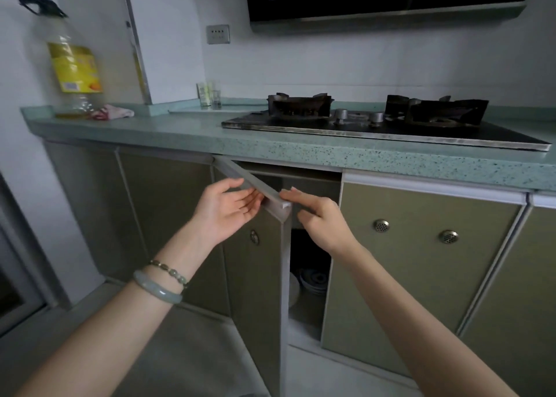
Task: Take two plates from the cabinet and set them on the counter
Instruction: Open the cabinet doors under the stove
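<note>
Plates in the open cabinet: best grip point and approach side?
Judging by what shows: the plates sit stacked low inside the cabinet, seen through the gap right of the half-open door. Swing the door wider, then reach in from the front and pinch the near rim, fingers under, thumb on top. Stack depth is hidden.
</note>
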